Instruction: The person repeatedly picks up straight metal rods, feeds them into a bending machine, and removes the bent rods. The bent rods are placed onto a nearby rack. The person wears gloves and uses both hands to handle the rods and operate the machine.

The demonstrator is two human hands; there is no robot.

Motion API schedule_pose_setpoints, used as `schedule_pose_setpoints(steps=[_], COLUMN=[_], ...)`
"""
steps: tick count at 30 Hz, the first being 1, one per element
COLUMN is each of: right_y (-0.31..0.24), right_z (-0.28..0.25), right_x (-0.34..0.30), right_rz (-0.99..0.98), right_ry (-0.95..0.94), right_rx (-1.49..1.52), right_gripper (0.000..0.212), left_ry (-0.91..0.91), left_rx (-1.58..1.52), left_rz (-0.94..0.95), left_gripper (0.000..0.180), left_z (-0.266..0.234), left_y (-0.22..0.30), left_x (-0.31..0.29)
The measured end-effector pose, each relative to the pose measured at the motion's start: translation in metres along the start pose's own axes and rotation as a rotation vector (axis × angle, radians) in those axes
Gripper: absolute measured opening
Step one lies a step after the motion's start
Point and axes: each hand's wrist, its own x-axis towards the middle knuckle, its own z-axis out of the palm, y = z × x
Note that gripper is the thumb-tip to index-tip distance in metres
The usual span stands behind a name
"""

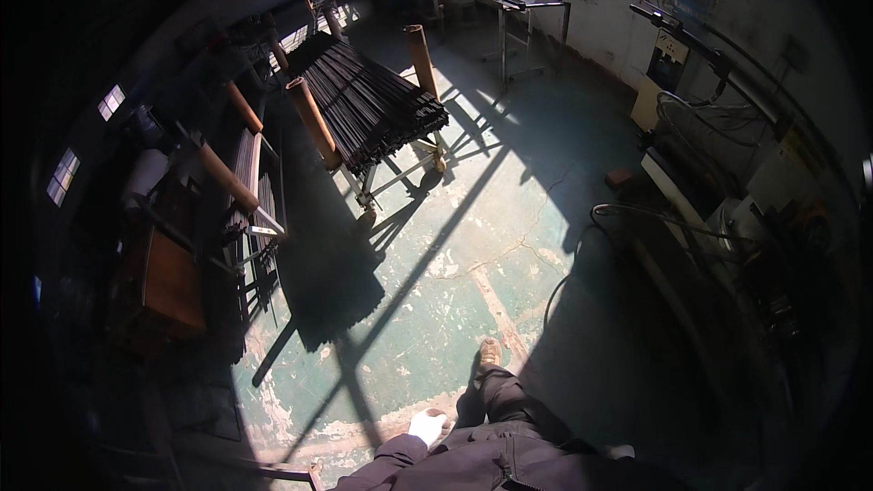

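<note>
The long black bars (364, 95) lie in a pile on a metal rack (405, 175), ahead of the person and a bit left, well apart from the 2 hands. Their near ends face the person; their long way runs off to the upper left. The left hand (427, 425), bright white in sun, is nearer. The right hand (619, 451) may be the pale patch in shade. I cannot tell if either hand's fingers are apart or together.

Left hand (427, 426), stacked black bars (364, 95)
</note>
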Motion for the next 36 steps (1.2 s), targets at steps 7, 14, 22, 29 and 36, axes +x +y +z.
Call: schedule_pose_setpoints(steps=[7,14,22,29,36], right_y=[-0.382,-0.795,-1.106,-1.293,-1.478], right_z=[-0.187,-0.362,-0.397,-0.413,-0.424], right_x=[0.062,-0.003,-0.026,-0.027,0.034], right_rz=[-0.111,-0.653,-0.911,-0.924,-1.047], right_ry=[0.097,0.202,0.277,0.236,0.443], right_rx=[0.412,0.295,0.255,0.261,0.131], right_gripper=[0.042,0.055,0.06,0.07,0.078], left_ry=[0.111,0.367,0.268,0.403,0.56], left_rx=[0.352,-0.519,-0.615,-0.24,-0.501], left_rz=[0.148,0.131,0.158,0.199,0.043], left_gripper=[0.037,0.02,0.022,0.022,0.017], left_z=[-0.103,-0.211,-0.329,-0.497,-0.551], left_y=[0.176,0.29,0.356,0.493,0.535], left_x=[0.079,0.198,0.346,0.422,0.472])
